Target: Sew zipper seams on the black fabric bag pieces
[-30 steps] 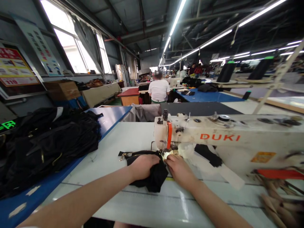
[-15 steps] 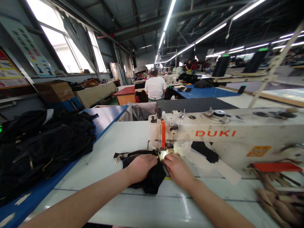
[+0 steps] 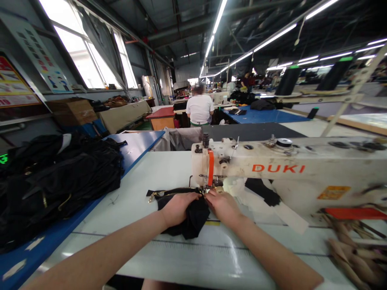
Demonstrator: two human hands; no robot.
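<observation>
A white DUKI sewing machine (image 3: 272, 169) stands on the pale table (image 3: 145, 177). Under its needle lies a small black fabric piece with a zipper (image 3: 193, 217). My left hand (image 3: 177, 207) rests curled on the fabric, pressing it down just left of the needle. My right hand (image 3: 222, 205) lies against the fabric's right side, its fingertips pinched at the presser foot. The two hands almost touch at the needle.
A heap of black bags (image 3: 57, 177) covers the blue table at left. Paper thread cones (image 3: 353, 249) lie at the right front edge. A black scrap (image 3: 263, 191) sits behind the machine arm. A person in a white shirt (image 3: 199, 108) sits further back, facing away.
Both hands have edged forward, closer to the needle, bunching the black fabric a little more. The view shifted slightly.
</observation>
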